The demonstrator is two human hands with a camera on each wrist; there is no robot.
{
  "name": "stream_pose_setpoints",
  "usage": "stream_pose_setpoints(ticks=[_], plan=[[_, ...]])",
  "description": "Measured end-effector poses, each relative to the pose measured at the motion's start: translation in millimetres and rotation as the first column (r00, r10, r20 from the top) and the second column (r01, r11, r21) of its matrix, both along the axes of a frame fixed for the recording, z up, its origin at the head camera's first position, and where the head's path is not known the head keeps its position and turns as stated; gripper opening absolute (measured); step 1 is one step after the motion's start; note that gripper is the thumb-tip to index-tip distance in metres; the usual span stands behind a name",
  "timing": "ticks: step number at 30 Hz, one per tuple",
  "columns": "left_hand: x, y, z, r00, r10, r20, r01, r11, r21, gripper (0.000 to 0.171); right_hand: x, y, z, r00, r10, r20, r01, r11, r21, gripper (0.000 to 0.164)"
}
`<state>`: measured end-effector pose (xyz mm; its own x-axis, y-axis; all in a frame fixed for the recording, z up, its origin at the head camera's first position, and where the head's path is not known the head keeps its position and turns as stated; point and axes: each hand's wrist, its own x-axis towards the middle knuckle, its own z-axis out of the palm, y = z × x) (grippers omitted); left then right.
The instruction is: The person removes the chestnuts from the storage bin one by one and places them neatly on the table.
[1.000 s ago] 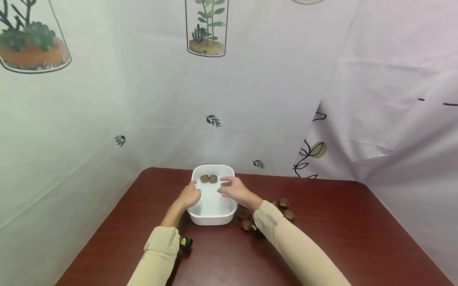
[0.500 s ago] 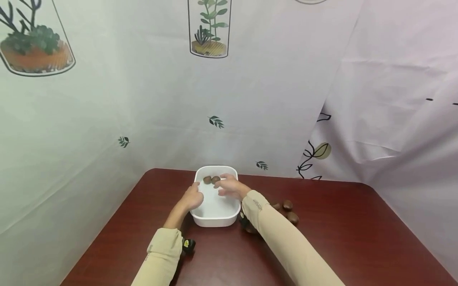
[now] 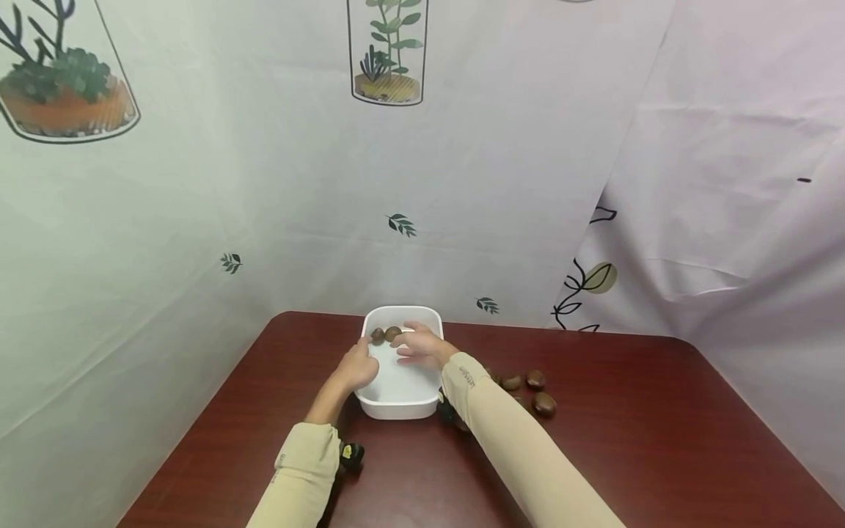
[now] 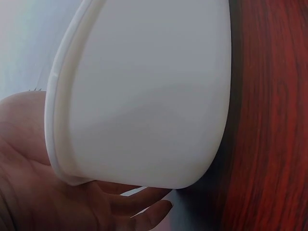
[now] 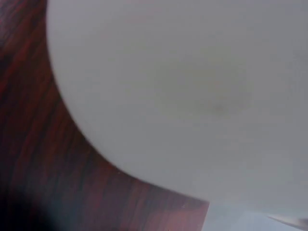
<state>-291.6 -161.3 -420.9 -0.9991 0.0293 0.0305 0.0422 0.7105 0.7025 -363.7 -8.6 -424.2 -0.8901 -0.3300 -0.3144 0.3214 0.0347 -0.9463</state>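
Note:
Two chestnuts lie side by side at the far left inside a white plastic tub. My left hand holds the tub's left wall; in the left wrist view its palm sits against the rim and its fingers reach along the outside. My right hand is inside the tub from the right, fingers loosely bent and spread, fingertips right at the right-hand chestnut. The right wrist view shows only the tub's outer wall and some tabletop; the hand is hidden there.
Several more chestnuts lie loose on the dark red wooden table, right of the tub and partly hidden by the right sleeve. A printed white cloth hangs behind the table and along its sides.
My right hand has moved left and further into the tub. The two chestnuts have shifted left inside it. My left hand has stayed at the tub's left wall.

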Motion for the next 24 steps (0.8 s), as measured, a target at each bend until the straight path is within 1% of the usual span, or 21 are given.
stream_pose_setpoints(ticks=[4, 8, 11, 15, 18, 22, 24], plan=[[0.6, -0.5, 0.6, 1.000, -0.002, 0.004, 0.002, 1.000, 0.006, 0.067, -0.2, -3.9, -3.2, 0.996, 0.093, -0.013, -0.093, 0.996, 0.011, 0.079], [0.8, -0.9, 0.9, 1.000, -0.005, 0.009, 0.005, 1.000, 0.010, 0.068, 1.4, -8.2, -7.2, 0.981, 0.193, -0.008, -0.193, 0.981, 0.004, 0.073], [0.1, -1.3, 0.7, 1.000, -0.007, 0.005, 0.007, 1.000, 0.007, 0.068, 2.9, -10.4, -8.3, 0.975, 0.222, -0.007, -0.222, 0.975, -0.009, 0.071], [-0.7, -1.8, 0.4, 1.000, -0.010, -0.005, 0.010, 1.000, 0.014, 0.060, 3.8, -11.6, -8.1, 0.968, 0.251, -0.009, -0.251, 0.968, -0.025, 0.072], [-0.2, -1.9, 0.7, 1.000, -0.017, -0.002, 0.017, 1.000, 0.025, 0.061, 4.4, -12.2, -8.8, 0.954, 0.299, -0.017, -0.299, 0.952, -0.057, 0.070], [0.4, -1.8, 1.5, 1.000, -0.024, 0.001, 0.024, 0.999, 0.026, 0.064, 7.2, -13.6, -10.4, 0.935, 0.353, -0.036, -0.355, 0.929, -0.105, 0.058], [0.4, -1.6, 1.7, 1.000, -0.024, 0.000, 0.024, 0.999, 0.025, 0.062, 9.7, -14.6, -10.8, 0.931, 0.362, -0.036, -0.364, 0.925, -0.113, 0.052]])
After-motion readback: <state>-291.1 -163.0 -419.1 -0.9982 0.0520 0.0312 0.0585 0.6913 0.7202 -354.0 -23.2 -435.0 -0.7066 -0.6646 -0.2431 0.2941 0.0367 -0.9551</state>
